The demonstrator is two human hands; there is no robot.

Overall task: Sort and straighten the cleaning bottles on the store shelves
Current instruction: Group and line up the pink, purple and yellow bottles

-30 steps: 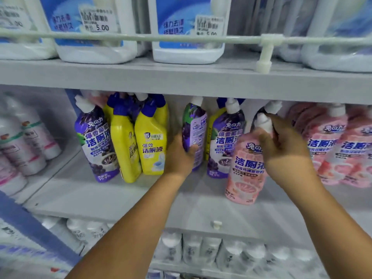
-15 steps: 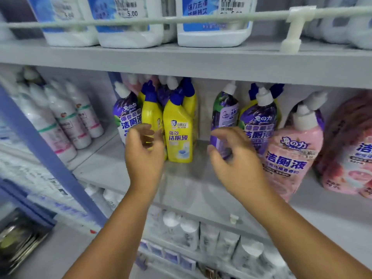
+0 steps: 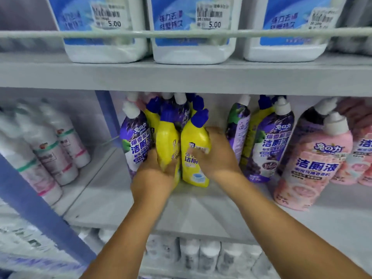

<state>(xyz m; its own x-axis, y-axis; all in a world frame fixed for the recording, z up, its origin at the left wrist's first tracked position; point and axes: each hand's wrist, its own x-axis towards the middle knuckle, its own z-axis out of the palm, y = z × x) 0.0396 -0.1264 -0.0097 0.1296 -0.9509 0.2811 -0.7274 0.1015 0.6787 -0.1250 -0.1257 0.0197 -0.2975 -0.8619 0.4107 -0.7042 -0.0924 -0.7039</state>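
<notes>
While a purple bottle [image 3: 134,141] stands leftmost on the middle shelf [image 3: 201,208], left hand [image 3: 154,176] grips the left yellow bottle [image 3: 167,141]. Right hand [image 3: 216,156] wraps the right yellow bottle [image 3: 194,152]. Purple bottles, then pink bottle [image 3: 310,164], stand farther right.

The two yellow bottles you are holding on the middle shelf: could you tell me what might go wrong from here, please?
1. The left hand and right hand each grip a yellow bottle low on its body, so the tall top may tip.
2. The purple bottle stands tight against the left hand and could get knocked over.
3. The pink bottle stands near the shelf edge; a bump might drop it.
</notes>
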